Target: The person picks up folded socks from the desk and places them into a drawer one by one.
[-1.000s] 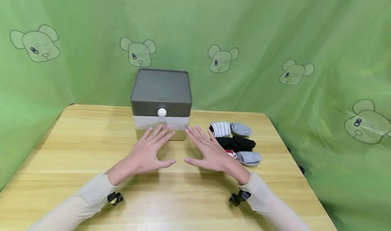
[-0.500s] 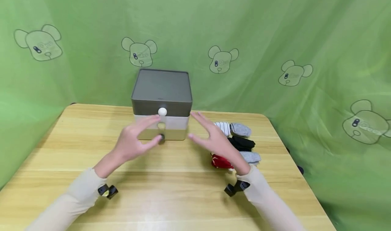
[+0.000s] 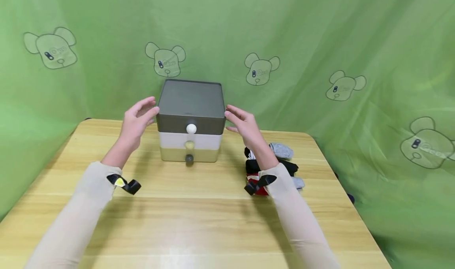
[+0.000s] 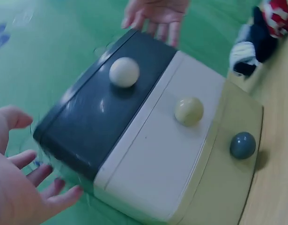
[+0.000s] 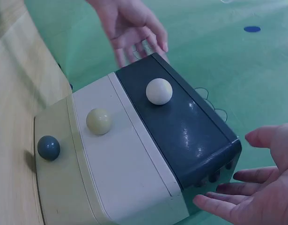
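Note:
A three-tier drawer box (image 3: 192, 99) stands on the table, dark grey on top, white in the middle and beige below. Each tier has a round knob: a white knob (image 5: 159, 91), a cream knob (image 4: 188, 111) and a dark grey knob (image 3: 189, 158). My left hand (image 3: 135, 123) is at the box's left side, fingers loosely spread, fingertips near the upper edge. On the other side my right hand (image 3: 247, 127) mirrors it, thumb tip by the top right corner. In both wrist views the palms face the box's side walls, and neither hand grips anything.
Right of the box lie rolled socks: a grey sock (image 3: 282, 151), a black sock (image 3: 286, 166) and a red patterned sock (image 4: 277, 16) among several. My right forearm covers part of them. A green curtain (image 3: 302, 44) hangs behind the wooden table (image 3: 199, 221).
Both hands, earlier spread in front of the box, have moved apart and forward to its two sides, uncovering the knobs. The box and socks stay in place.

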`<action>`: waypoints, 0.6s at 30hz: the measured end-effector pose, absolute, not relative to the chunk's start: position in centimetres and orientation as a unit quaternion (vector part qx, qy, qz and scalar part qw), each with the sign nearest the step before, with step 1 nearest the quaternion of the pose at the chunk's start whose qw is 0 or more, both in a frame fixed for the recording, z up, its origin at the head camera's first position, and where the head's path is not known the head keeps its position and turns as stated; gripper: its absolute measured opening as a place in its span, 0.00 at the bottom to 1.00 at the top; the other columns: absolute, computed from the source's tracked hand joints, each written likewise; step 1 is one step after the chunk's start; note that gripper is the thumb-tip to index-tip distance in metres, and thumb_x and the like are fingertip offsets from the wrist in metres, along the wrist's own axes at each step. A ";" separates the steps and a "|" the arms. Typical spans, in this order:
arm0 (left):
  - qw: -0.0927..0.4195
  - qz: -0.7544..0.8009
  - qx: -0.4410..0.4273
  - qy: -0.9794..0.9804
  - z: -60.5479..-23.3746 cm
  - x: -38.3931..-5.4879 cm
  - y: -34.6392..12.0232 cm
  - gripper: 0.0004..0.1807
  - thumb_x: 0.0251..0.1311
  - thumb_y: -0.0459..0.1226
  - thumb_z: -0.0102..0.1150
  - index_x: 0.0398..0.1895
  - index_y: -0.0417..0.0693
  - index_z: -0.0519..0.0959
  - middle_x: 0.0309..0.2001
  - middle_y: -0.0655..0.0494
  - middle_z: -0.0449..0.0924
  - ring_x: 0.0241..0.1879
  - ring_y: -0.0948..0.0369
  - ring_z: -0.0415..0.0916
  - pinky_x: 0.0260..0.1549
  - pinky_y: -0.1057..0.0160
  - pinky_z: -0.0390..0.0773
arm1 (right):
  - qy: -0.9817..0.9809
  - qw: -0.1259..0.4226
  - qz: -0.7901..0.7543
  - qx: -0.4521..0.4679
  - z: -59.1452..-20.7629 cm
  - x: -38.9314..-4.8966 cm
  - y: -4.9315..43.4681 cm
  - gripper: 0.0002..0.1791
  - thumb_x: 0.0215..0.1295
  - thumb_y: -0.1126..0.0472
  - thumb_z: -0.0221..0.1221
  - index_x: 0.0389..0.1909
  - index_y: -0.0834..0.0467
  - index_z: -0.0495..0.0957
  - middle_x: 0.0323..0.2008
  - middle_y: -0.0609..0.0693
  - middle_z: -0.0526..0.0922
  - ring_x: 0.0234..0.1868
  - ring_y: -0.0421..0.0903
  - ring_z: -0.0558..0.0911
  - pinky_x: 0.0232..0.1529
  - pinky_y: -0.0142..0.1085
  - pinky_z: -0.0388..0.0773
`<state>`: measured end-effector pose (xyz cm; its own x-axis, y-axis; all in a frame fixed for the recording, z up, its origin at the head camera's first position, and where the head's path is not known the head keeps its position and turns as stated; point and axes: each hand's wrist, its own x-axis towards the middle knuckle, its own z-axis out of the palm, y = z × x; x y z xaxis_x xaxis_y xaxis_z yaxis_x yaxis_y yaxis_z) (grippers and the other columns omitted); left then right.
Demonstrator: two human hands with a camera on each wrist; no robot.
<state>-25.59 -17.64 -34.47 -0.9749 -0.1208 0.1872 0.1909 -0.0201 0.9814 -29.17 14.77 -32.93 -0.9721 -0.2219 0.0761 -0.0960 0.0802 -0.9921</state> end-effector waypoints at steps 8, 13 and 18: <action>0.015 -0.781 -0.003 -0.624 -35.1 -26.7 -18.2 0.34 0.70 0.42 0.62 0.76 0.43 0.65 0.51 0.67 0.76 0.54 0.67 0.73 0.47 0.73 0.84 | 0.717 0.070 -0.691 -0.058 -33.1 -30.3 14.1 0.30 0.74 0.61 0.57 0.74 0.58 0.66 0.70 0.61 0.73 0.68 0.57 0.76 0.64 0.50 0.81; 0.009 -0.784 -0.005 -0.621 -34.9 -26.7 -17.8 0.33 0.70 0.41 0.62 0.76 0.44 0.65 0.51 0.66 0.77 0.54 0.67 0.74 0.47 0.73 0.84 | 0.715 0.070 -0.694 -0.049 -32.9 -30.5 14.5 0.29 0.73 0.63 0.57 0.73 0.60 0.67 0.68 0.62 0.75 0.68 0.59 0.77 0.61 0.48 0.84; 0.005 -0.783 -0.007 -0.621 -34.9 -27.0 -17.1 0.33 0.70 0.40 0.62 0.75 0.45 0.66 0.52 0.66 0.77 0.55 0.67 0.74 0.62 0.59 0.81 | 0.715 0.071 -0.694 -0.047 -32.6 -30.7 15.5 0.29 0.73 0.65 0.56 0.73 0.60 0.68 0.68 0.62 0.75 0.68 0.60 0.77 0.58 0.46 0.86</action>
<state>-26.95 -17.07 -34.92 -0.9999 0.0015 0.0171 0.0163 -0.2278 0.9736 -30.66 15.45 -32.62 -0.9855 -0.1655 -0.0363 0.0315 0.0317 -0.9990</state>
